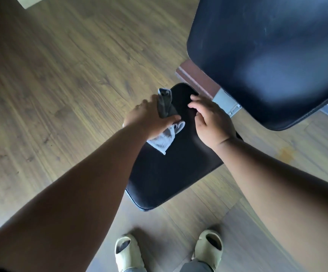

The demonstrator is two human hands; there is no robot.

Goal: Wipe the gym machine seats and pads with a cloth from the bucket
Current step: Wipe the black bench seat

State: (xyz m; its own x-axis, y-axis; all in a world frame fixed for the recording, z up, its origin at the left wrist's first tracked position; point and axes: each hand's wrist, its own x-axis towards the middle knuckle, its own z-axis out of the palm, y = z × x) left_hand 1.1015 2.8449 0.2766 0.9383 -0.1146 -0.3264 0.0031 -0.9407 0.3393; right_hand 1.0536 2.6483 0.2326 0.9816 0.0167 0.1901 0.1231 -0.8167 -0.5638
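Gripped in the left hand [149,119], a crumpled grey cloth [164,141] lies on the black seat [171,173]

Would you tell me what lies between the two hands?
In the head view, only bare black seat pad separates the cloth-holding left hand from the right hand.

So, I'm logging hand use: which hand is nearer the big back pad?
Right. The right hand rests on the seat just below the back pad; the left hand grips the cloth farther away.
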